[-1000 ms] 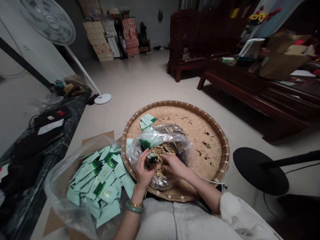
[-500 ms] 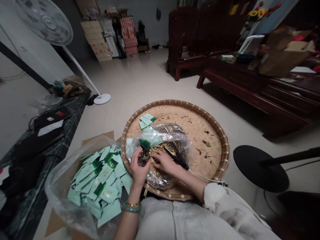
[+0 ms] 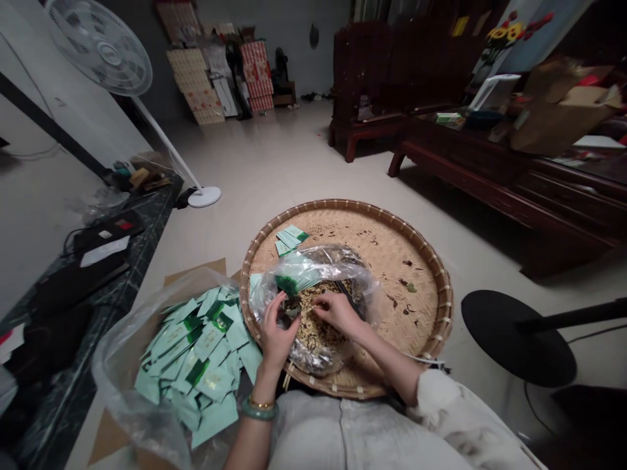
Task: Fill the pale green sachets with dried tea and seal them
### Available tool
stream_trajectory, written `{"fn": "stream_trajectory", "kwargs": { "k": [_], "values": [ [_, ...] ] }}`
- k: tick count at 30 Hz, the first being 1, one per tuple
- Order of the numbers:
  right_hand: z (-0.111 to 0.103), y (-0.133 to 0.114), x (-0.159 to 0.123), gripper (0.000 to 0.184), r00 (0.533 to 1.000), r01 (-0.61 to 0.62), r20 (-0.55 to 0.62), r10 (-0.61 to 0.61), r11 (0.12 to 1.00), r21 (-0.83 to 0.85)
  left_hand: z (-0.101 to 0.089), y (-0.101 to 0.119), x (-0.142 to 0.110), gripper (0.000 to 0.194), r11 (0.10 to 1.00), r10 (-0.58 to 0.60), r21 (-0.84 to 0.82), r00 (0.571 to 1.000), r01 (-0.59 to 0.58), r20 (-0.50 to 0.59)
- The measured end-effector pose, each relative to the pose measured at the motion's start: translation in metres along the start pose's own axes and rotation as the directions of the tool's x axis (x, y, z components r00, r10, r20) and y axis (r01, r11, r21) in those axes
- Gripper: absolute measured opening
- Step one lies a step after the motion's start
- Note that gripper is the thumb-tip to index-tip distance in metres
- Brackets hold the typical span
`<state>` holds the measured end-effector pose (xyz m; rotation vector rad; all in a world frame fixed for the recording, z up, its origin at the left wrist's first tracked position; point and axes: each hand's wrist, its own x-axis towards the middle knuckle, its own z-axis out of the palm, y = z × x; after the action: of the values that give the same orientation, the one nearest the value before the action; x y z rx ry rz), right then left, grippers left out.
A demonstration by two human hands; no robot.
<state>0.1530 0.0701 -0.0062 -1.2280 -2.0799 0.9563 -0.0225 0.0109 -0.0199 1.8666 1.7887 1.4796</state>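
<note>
My left hand point(image 3: 278, 331) curls its thumb and fingers around what looks like a small dark-mouthed sachet point(image 3: 292, 307), partly hidden by the fingers. My right hand point(image 3: 339, 314) is closed in a pinch just right of it, over dried, chopped, tan bits point(image 3: 321, 331); what its fingertips hold is too small to make out. These bits lie in a clear plastic bag point(image 3: 316, 362) on a round woven bamboo tray point(image 3: 443, 287). Mint-green sachets point(image 3: 300, 264) lean at the bag's far side. A black long-armed tool point(image 3: 351, 299) lies partly behind my right hand.
Left of the tray, a plastic-lined carton point(image 3: 115, 362) holds a heap of green sachets point(image 3: 206, 352). Several more sachets point(image 3: 291, 236) rest on the tray. A white standing fan point(image 3: 204, 196), a black round stand base point(image 3: 516, 338) and a dark wooden table point(image 3: 490, 173) surround the floor.
My right hand has drawn up and slightly right, away from my left hand, and now covers more of the black tool. My left hand stays around the sachet. The view has shifted slightly.
</note>
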Motion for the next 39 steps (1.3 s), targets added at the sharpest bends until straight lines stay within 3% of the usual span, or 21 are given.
{"fn": "stream_trajectory", "kwargs": {
  "k": [4,7,10,17,21,25,27,33,39],
  "values": [
    [-0.037,-0.029,0.001,0.014,0.983,0.074,-0.173,-0.053,0.99,0.122,0.003,0.004,-0.001,0.05,1.0,-0.021,-0.002,0.997,0.021,0.08],
    [-0.051,-0.054,0.002,0.019,0.979,0.163,-0.143,-0.143,0.977,0.135,0.008,0.01,0.001,0.049,1.0,-0.013,-0.009,0.994,0.014,0.109],
    [-0.051,-0.065,0.001,0.02,0.979,0.185,-0.112,-0.171,0.974,0.134,0.011,0.013,0.001,0.049,1.0,-0.012,-0.022,0.994,0.015,0.11],
    [-0.046,-0.055,-0.002,0.017,0.984,0.123,-0.161,-0.083,0.957,0.262,0.015,0.013,-0.001,0.049,0.998,-0.036,-0.053,0.992,0.043,0.123],
    [-0.045,-0.054,-0.001,0.016,0.98,0.157,-0.161,-0.115,0.946,0.283,0.017,0.015,0.0,0.05,0.997,-0.042,-0.061,0.992,0.049,0.12],
    [-0.047,-0.044,-0.006,0.015,0.974,0.1,-0.225,-0.031,0.948,0.301,0.015,0.011,-0.002,0.051,0.994,-0.057,-0.086,0.993,0.066,0.101],
    [-0.049,-0.041,-0.009,0.015,0.979,0.078,-0.203,-0.022,0.959,0.272,0.015,0.008,-0.003,0.051,0.993,-0.061,-0.095,0.994,0.069,0.086],
    [-0.041,-0.049,-0.012,0.032,0.995,0.083,-0.08,-0.066,0.971,0.224,0.016,0.014,-0.003,0.049,0.998,0.004,-0.064,0.997,0.001,0.077],
    [-0.031,-0.047,-0.007,0.015,0.991,0.076,-0.123,-0.055,0.982,0.174,0.013,0.021,-0.001,0.048,0.996,0.075,0.045,0.995,-0.078,0.066]
  ]
}}
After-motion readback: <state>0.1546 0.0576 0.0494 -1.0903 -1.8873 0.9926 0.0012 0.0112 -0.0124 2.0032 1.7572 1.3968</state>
